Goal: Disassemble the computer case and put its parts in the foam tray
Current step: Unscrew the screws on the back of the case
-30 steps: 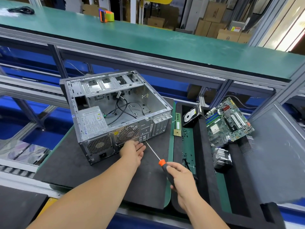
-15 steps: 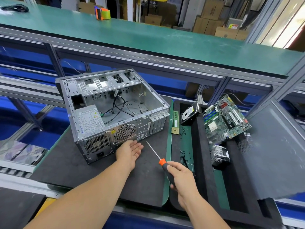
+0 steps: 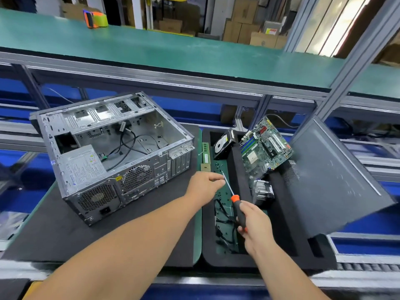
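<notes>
Two hands are working over the bench. The right hand (image 3: 255,224) is gripping the black-and-orange handle of a screwdriver (image 3: 234,202), its thin shaft pointing up and to the left, away from the person. The left hand (image 3: 203,186) is hovering at the shaft's tip with fingers curled together; whether they are pinching anything is too small to tell. The computer case (image 3: 112,154) is lying on its side on a dark mat (image 3: 54,234), open face upward, long axis running away to the right, fan grilles facing the person. The power supply (image 3: 83,165) inside is carrying a printed label (the text is too small to read). Just right, the foam tray (image 3: 281,224) is holding a memory stick (image 3: 205,156), hard drive (image 3: 223,145), motherboard (image 3: 264,148), heatsink (image 3: 263,189) and cables (image 3: 225,224). A grey side panel (image 3: 337,180) is leaning on the tray's right edge.
</notes>
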